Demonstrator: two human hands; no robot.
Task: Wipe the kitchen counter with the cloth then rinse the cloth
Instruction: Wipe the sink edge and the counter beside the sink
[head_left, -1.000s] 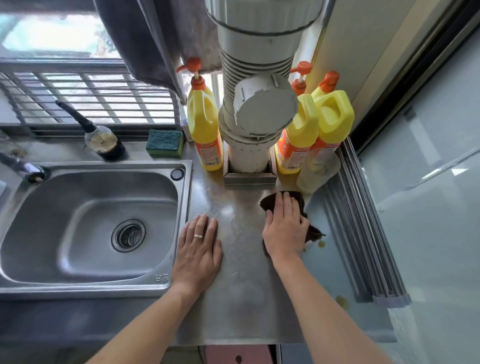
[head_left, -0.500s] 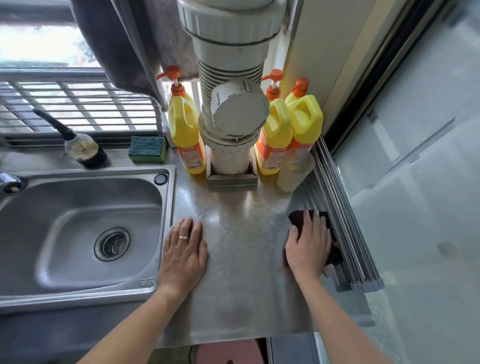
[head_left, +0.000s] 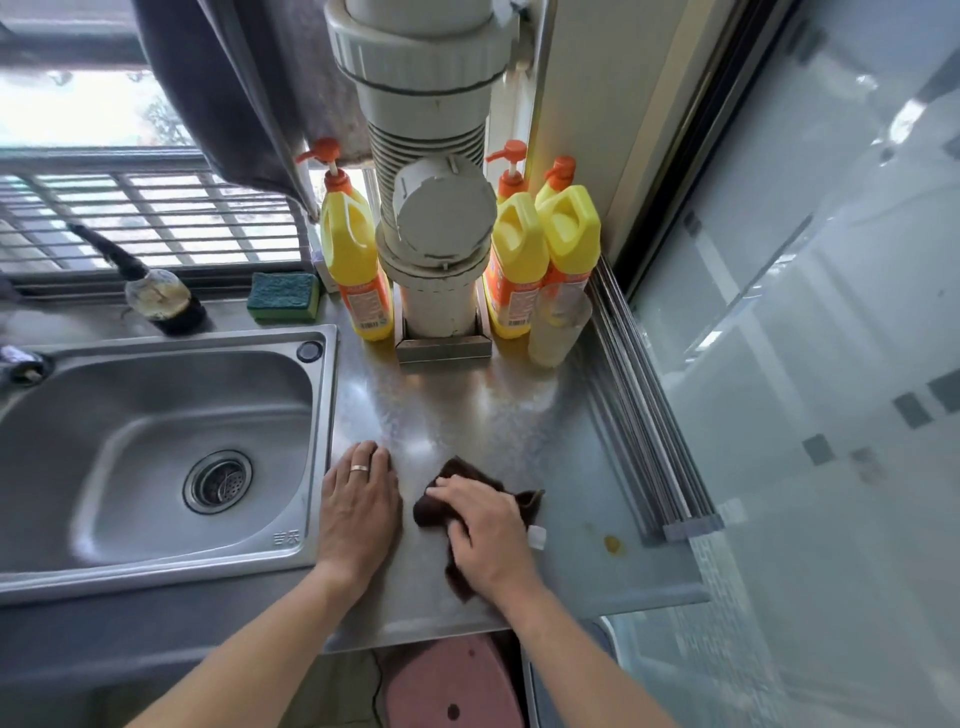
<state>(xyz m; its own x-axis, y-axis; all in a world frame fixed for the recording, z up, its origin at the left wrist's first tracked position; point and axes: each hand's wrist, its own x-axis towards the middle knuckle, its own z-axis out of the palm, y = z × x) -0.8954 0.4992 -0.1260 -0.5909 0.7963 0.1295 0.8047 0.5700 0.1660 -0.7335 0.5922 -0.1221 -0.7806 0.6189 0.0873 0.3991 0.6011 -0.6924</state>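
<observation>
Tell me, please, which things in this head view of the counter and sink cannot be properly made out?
- Faucet: cut off by the left edge; only its base shows.
- Cloth: the right hand covers its middle, so its full shape stays hidden.
- Right hand's fingers: motion-blurred.
- Yellow bottles' labels: print too small to read.
- Pink object: partly hidden under the counter edge.

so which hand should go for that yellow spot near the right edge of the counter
Right. The right hand already presses the cloth and is nearer the yellow spot. The left hand rests flat by the sink.
</observation>
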